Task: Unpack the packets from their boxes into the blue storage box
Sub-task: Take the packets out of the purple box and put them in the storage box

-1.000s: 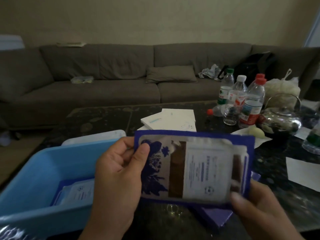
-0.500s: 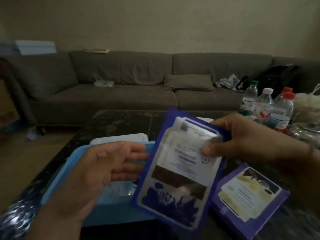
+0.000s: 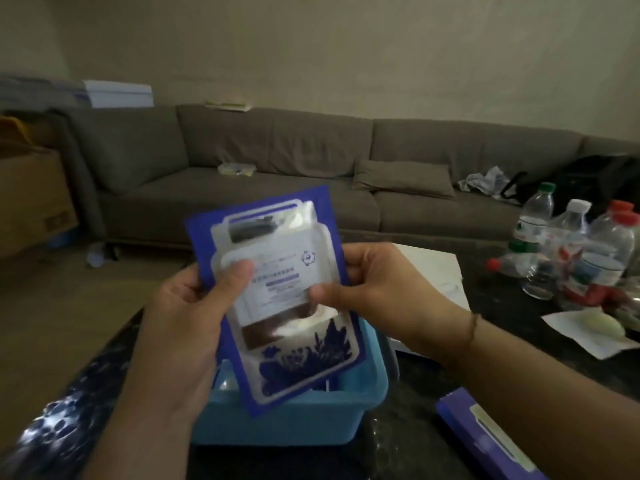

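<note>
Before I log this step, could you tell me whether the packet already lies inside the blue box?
No, both hands hold the packet above the blue storage box.

A long grey-brown fabric sofa (image 3: 277, 168) with a matching cushion (image 3: 403, 178) stands behind the dark glossy table (image 3: 519, 341), where clear plastic water bottles (image 3: 571, 251) cluster at right.

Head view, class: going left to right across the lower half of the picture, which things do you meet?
Left hand → blue-bordered packet, held upright by both hands above the blue storage box → right hand → purple box lying at the lower right on the dark table.
</note>
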A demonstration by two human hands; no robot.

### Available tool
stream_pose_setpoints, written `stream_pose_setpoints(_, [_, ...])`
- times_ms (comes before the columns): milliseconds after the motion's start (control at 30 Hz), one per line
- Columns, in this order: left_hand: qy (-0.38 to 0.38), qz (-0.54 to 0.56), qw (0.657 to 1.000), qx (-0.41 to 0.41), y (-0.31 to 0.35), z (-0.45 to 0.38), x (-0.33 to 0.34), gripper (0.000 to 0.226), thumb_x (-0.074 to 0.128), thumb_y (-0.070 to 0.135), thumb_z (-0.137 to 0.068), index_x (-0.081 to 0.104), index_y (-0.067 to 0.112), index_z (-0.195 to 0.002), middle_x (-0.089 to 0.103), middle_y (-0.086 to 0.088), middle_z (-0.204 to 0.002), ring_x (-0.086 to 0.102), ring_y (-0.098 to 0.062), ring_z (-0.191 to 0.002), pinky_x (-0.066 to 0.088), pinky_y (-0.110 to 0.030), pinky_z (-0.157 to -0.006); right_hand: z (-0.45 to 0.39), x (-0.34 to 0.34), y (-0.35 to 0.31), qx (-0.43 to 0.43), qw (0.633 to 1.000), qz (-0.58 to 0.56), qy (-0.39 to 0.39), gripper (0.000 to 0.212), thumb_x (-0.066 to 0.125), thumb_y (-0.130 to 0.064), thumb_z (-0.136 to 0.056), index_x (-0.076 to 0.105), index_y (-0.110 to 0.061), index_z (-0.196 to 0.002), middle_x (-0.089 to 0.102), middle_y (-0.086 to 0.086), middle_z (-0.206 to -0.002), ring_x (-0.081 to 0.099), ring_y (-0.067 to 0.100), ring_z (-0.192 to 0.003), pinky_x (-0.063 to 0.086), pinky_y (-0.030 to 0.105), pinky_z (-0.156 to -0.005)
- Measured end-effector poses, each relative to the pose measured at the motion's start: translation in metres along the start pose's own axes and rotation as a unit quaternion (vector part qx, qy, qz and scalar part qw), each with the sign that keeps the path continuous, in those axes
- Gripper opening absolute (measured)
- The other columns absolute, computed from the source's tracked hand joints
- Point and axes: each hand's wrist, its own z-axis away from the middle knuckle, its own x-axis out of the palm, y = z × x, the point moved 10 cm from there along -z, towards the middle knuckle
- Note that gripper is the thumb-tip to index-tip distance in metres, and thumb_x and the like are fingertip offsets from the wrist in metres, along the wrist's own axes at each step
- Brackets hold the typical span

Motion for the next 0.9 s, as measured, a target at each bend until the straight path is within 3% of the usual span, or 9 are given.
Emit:
stream_pose_setpoints(133, [0.039, -0.036, 0.999, 0.005, 0.005, -0.007, -0.028, 0.017, 0.069, 0.027, -0.064, 0.076, 0.025, -0.079, 0.078, 0.001, -0.085, 0.074, -0.013, -0.076, 0.057, -0.026, -0.057, -0.014, 0.008, 0.003, 0.007, 0.999, 0.037, -0.030, 0.019, 0.065, -0.014, -0.087, 0.067, -0.019, -0.105, 0.076, 0.002, -0.097, 0.074, 0.017, -0.086, 0.061, 0.033, -0.075])
stream_pose_setpoints(233, [0.031, -0.067, 0.997, -0.039, 0.002, -0.011, -0.039, 0.010, 0.067, 0.023, -0.069, 0.077, 0.020, -0.067, 0.076, 0.000, -0.070, 0.071, -0.011, -0.059, 0.056, -0.022, -0.050, -0.031, 0.003, -0.003, -0.024, 0.995, 0.095, 0.002, 0.016, 0.061, -0.017, -0.092, 0.067, -0.017, -0.107, 0.076, 0.002, -0.096, 0.073, 0.015, -0.085, 0.060, 0.032, -0.077])
stream_pose_setpoints(333, [0.075, -0.131, 0.988, -0.041, 0.004, -0.018, -0.066, 0.024, 0.064, 0.015, -0.085, 0.072, 0.016, -0.062, 0.072, 0.003, -0.060, 0.066, -0.009, -0.051, 0.054, -0.024, -0.054, -0.047, 0.007, -0.005, -0.042, 0.979, 0.198, -0.007, 0.014, 0.061, -0.019, -0.093, 0.068, -0.018, -0.106, 0.075, 0.002, -0.094, 0.072, 0.010, -0.083, 0.060, 0.025, -0.073])
stream_pose_setpoints(433, [0.145, -0.260, 0.955, -0.020, 0.007, -0.025, -0.104, 0.015, 0.064, 0.017, -0.090, 0.070, 0.023, -0.077, 0.074, 0.005, -0.072, 0.070, -0.014, -0.077, 0.054, -0.033, -0.073, -0.058, 0.021, 0.009, -0.019, 0.955, 0.286, -0.076, 0.009, 0.062, -0.023, -0.093, 0.066, -0.032, -0.094, 0.073, -0.007, -0.085, 0.069, 0.000, -0.076, 0.055, 0.019, -0.065])
stream_pose_setpoints(533, [0.123, -0.414, 0.902, -0.025, 0.002, -0.027, -0.110, 0.010, 0.068, 0.023, -0.088, 0.069, 0.032, -0.092, 0.070, 0.008, -0.096, 0.064, -0.010, -0.094, 0.051, -0.035, -0.084, -0.062, 0.051, 0.035, 0.008, 0.911, 0.376, -0.170, 0.015, 0.061, -0.026, -0.093, 0.060, -0.040, -0.088, 0.067, -0.014, -0.087, 0.065, -0.002, -0.079, 0.048, 0.016, -0.069])
stream_pose_setpoints(633, [0.082, -0.459, 0.883, -0.054, -0.012, -0.028, -0.102, 0.022, 0.069, 0.026, -0.087, 0.068, 0.029, -0.108, 0.067, 0.010, -0.106, 0.060, -0.007, -0.098, 0.047, -0.028, -0.081, -0.068, 0.079, 0.066, 0.009, 0.871, 0.440, -0.216, 0.010, 0.062, -0.028, -0.092, 0.065, -0.034, -0.099, 0.063, -0.013, -0.091, 0.059, 0.003, -0.081, 0.044, 0.023, -0.077])
stream_pose_setpoints(800, [0.080, -0.489, 0.867, -0.044, -0.013, -0.027, -0.098, 0.026, 0.068, 0.027, -0.088, 0.068, 0.027, -0.113, 0.067, 0.009, -0.112, 0.060, -0.007, -0.101, 0.052, -0.035, -0.088, -0.079, 0.100, 0.098, 0.029, 0.849, 0.478, -0.225, 0.023, 0.066, -0.027, -0.088, 0.067, -0.020, -0.109, 0.062, -0.003, -0.090, 0.059, 0.018, -0.084, 0.046, 0.030, -0.079])
stream_pose_setpoints(900, [0.075, -0.488, 0.869, -0.038, -0.011, -0.026, -0.097, 0.026, 0.067, 0.028, -0.088, 0.067, 0.027, -0.114, 0.066, 0.010, -0.111, 0.056, -0.001, -0.092, 0.050, -0.030, -0.082, -0.082, 0.103, 0.101, 0.030, 0.840, 0.500, -0.209, 0.036, 0.069, -0.031, -0.086, 0.062, -0.019, -0.119, 0.065, 0.002, -0.109, 0.060, 0.021, -0.098, 0.049, 0.032, -0.086])
